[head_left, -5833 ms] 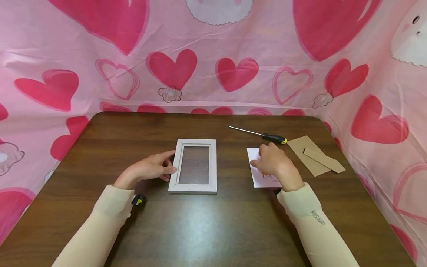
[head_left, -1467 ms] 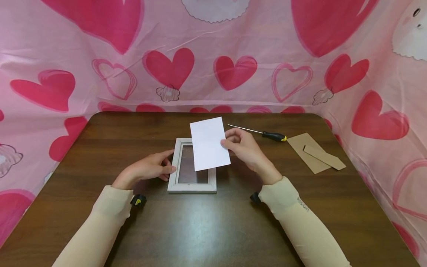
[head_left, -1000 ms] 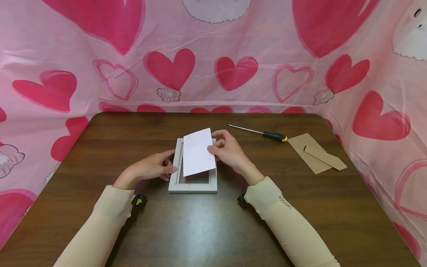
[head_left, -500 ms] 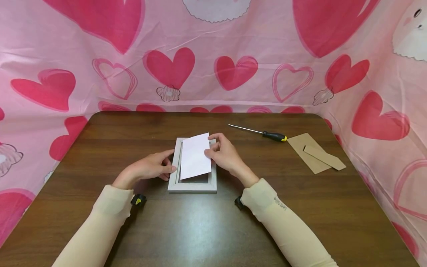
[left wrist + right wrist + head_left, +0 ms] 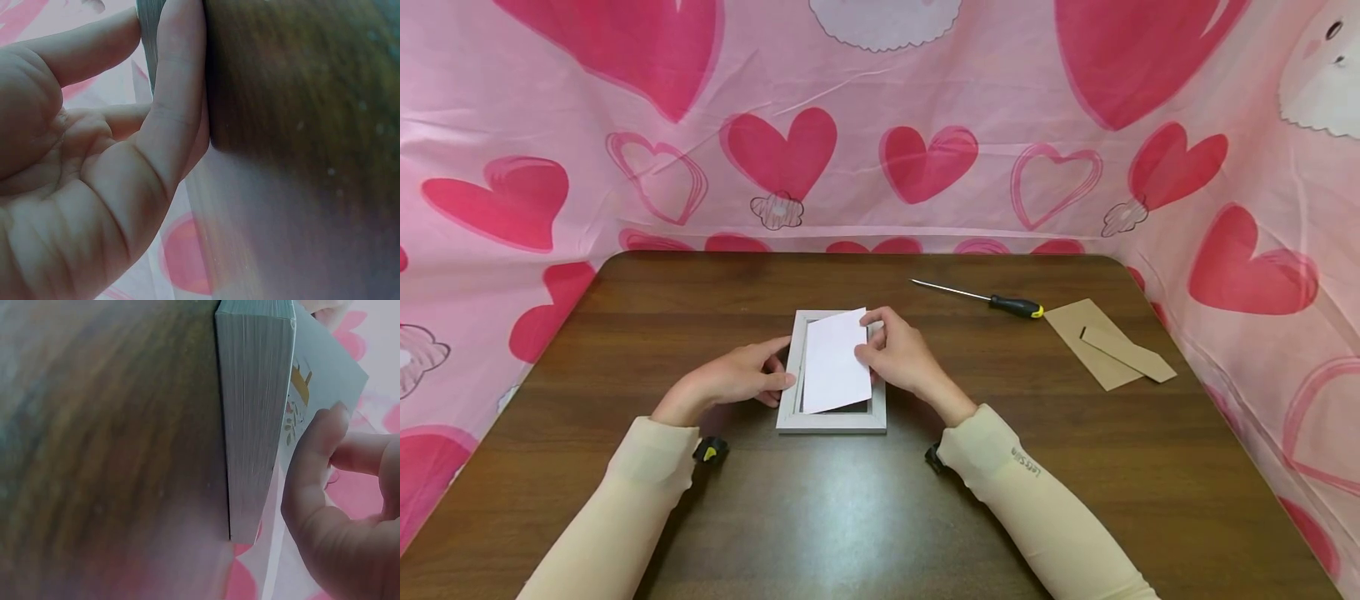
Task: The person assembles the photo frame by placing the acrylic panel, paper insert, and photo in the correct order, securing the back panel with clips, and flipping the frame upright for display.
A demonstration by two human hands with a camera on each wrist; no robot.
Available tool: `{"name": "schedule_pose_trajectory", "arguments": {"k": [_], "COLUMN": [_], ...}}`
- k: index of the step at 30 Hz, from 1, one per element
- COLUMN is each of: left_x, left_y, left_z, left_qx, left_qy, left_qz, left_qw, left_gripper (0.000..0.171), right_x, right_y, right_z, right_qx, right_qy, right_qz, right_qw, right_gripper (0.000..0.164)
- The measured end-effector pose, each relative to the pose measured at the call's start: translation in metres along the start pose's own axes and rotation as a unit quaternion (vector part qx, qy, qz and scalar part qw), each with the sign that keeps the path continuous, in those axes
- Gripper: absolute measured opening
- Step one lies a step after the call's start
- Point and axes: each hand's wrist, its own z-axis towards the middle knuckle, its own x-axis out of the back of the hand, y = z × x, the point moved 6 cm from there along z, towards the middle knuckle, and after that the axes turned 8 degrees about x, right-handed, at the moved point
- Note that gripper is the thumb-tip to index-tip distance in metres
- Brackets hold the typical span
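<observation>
A white picture frame [image 5: 832,423] lies flat on the table, a clear pane in its opening. My left hand [image 5: 737,375] grips its left side, thumb at the top edge and fingers along the side; the left wrist view shows a finger [image 5: 178,94] against the frame's edge [image 5: 149,37]. Between thumb and fingers, my right hand [image 5: 906,354] pinches a card [image 5: 833,371] by its right edge. The card tilts over the frame's opening, blank side up, lower left corner inside the rim. On its underside [image 5: 325,372], the right wrist view shows a coloured print.
A black and yellow screwdriver [image 5: 1017,307] lies at the back right of the wooden table [image 5: 850,517]. Beside it, a brown backing board [image 5: 1082,321] lies under a narrow brown stand leg [image 5: 1131,357]. Pink heart-patterned cloth [image 5: 925,83] surrounds the table.
My right hand picked the card up from the table at the right, brought it left over the frame and lowered it into the opening. My left hand stayed at the frame.
</observation>
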Motion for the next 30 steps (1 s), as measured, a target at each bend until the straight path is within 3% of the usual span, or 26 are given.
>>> {"name": "schedule_pose_trajectory", "arguments": {"k": [8,19,30], "left_x": [0.0010,0.0015,0.0012], "left_y": [-0.0009,-0.0001,-0.0013], "left_z": [-0.0001,-0.0016,-0.0008], "left_qx": [-0.001,-0.005,0.002], "left_qy": [0.002,-0.003,0.001], "left_qz": [-0.004,-0.001,0.003], "left_qw": [1.0000,1.0000,1.0000], "left_gripper": [0.074,0.075,0.075], "right_x": [-0.0033,-0.0072,-0.0092], "right_y": [-0.0033,-0.0022,-0.0077], "right_z": [-0.0003,-0.0026,-0.0050], "right_qx": [0.013,-0.004,-0.003], "right_qy": [-0.021,-0.049,-0.059], "right_qz": [-0.038,-0.061,-0.132], "right_qw": [0.999,0.997,0.989], "right_gripper": [0.032,0.032,0.034]}}
